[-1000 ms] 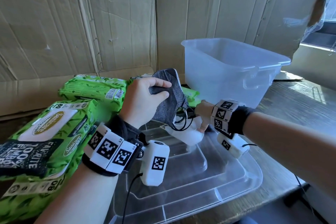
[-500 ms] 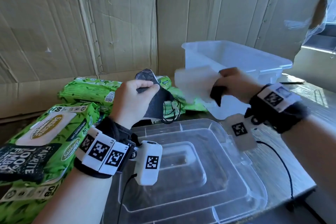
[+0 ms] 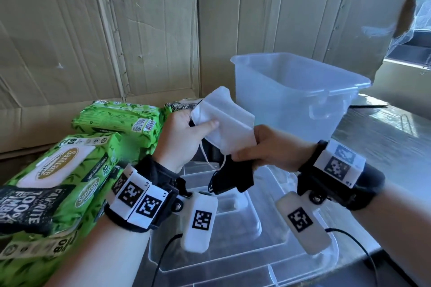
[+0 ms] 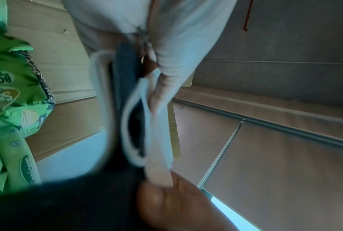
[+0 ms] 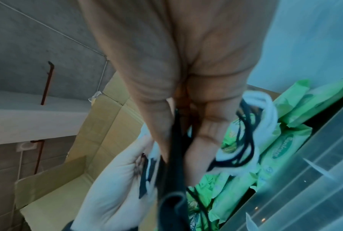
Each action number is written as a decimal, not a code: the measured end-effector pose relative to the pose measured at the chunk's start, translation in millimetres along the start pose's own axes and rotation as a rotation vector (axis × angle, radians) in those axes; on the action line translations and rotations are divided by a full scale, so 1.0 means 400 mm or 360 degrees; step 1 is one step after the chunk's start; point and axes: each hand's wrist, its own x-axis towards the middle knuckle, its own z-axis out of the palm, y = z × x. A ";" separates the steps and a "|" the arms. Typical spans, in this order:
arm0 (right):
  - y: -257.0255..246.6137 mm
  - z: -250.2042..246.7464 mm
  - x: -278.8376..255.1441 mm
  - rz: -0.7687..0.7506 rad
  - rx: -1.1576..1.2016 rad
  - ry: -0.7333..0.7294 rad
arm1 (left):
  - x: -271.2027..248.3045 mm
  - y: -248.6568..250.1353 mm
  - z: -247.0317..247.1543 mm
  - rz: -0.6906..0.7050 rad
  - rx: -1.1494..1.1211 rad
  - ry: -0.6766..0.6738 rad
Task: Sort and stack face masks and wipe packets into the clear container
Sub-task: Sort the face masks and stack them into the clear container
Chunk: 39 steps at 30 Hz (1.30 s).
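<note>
Both hands have come together since half a second ago, when the right one was off by the container with the white mask and the left held the dark one alone. Now the left hand (image 3: 184, 137) pinches the upper end of the white face mask (image 3: 227, 121), thumb pressed on top, while the right hand (image 3: 268, 151) grips the lower end, fingers curled round it and round the black face mask (image 3: 233, 178) hanging underneath. Masks are stacked together, held up in the air over the clear lid (image 3: 245, 247) lying flat on the table (image 3: 384, 137). White ear loop dangles between the hands. Clear container (image 3: 298, 91) sits just behind, upright; can't tell what's in it. Green wipe packets (image 3: 58, 184) are piled off to the left, cardboard (image 3: 116, 30) behind everything.
</note>
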 end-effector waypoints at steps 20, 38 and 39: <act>-0.078 -0.121 -0.042 -0.0436 -0.0102 0.0843 | 0.009 -0.012 -0.011 0.0243 0.0361 -0.0064; -0.059 -0.036 -0.033 -0.0501 -0.1216 0.0256 | -0.019 0.030 0.005 -0.0149 -0.0246 -0.0588; -0.055 -0.037 -0.032 -0.0506 -0.1190 0.0272 | -0.019 0.028 0.005 -0.0153 -0.0261 -0.0588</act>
